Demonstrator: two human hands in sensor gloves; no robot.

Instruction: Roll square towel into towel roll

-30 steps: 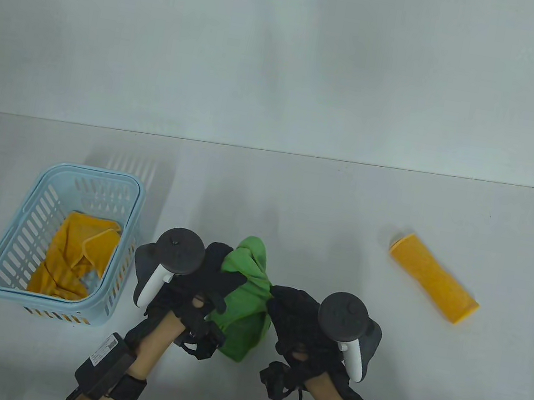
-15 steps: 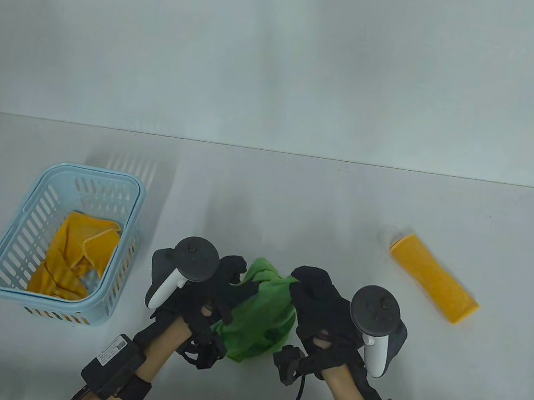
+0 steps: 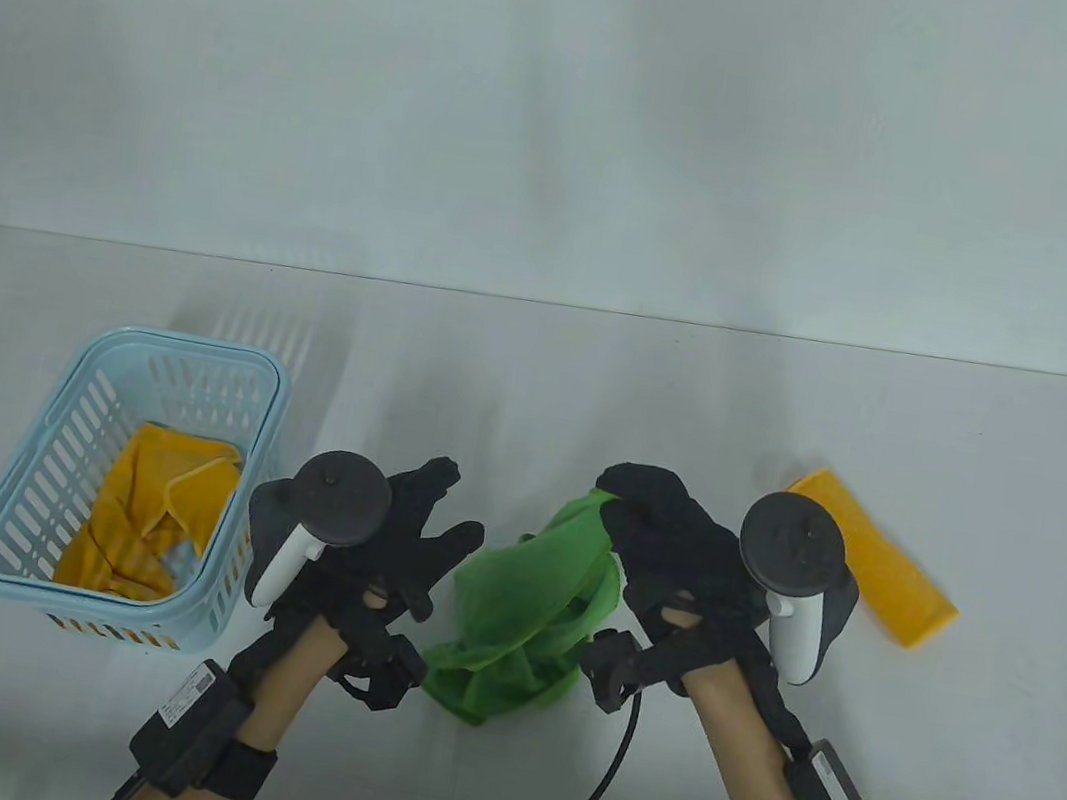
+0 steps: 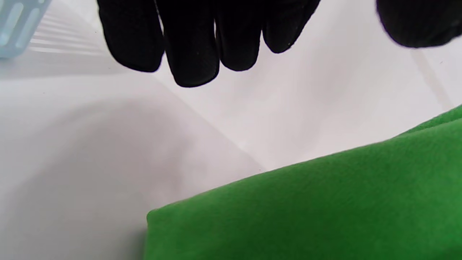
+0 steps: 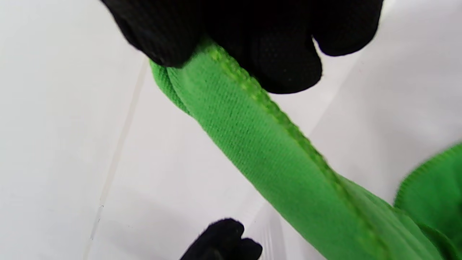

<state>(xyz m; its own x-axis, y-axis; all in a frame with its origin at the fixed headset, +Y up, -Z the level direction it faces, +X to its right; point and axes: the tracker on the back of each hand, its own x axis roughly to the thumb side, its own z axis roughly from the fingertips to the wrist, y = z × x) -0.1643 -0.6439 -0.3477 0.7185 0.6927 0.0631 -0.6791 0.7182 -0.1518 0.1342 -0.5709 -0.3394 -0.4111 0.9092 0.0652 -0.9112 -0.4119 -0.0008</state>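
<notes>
Right hand [image 3: 670, 563] has its fingers [image 5: 281, 65] pinched tight on a hemmed edge of the green towel [image 3: 524, 621], lifting that corner toward the middle of the frame while the rest hangs in a crumpled heap on the tabletop [image 3: 537, 380], low and centre. Left hand [image 3: 390, 539] sits just left of the cloth with its fingers [image 4: 191, 54] spread and straight, holding nothing; the left wrist view shows them hovering clear above a flat fold of green. So the rolling hasn't begun, by my reckoning: the towel needs opening out and laying square first, then rolling from one edge. Over at the right of the frame lies an orange towel roll [image 3: 880, 576], finished by the look of it, partly hidden behind the right hand's tracker. At the left stands the pale blue slotted basket [image 3: 34, 483], and inside it one rumpled orange towel [image 3: 151, 512], waiting unrolled.
</notes>
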